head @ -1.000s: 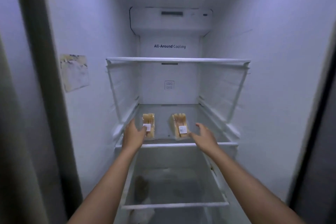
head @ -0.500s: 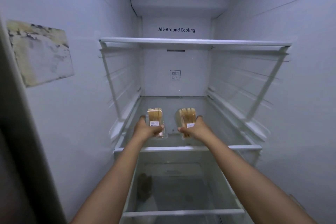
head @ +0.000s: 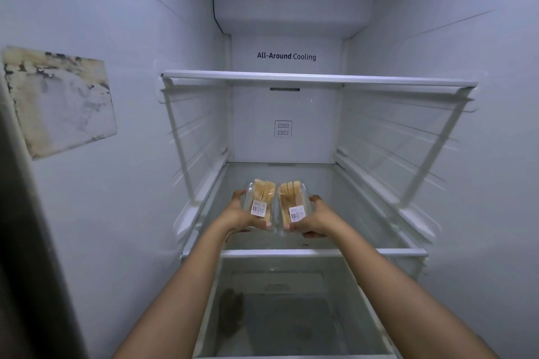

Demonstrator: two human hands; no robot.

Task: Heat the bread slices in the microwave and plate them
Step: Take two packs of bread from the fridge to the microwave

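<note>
From the head camera, inside an open fridge, the left hand grips one clear pack of bread slices and the right hand grips another bread pack. The packs are side by side, nearly touching, above the glass shelf.

inside an open fridge, the left hand holds one bread pack and the right hand another, side by side and touching, above the middle shelf; an upper shelf spans overhead, a drawer lies beneath the forearms.
</note>
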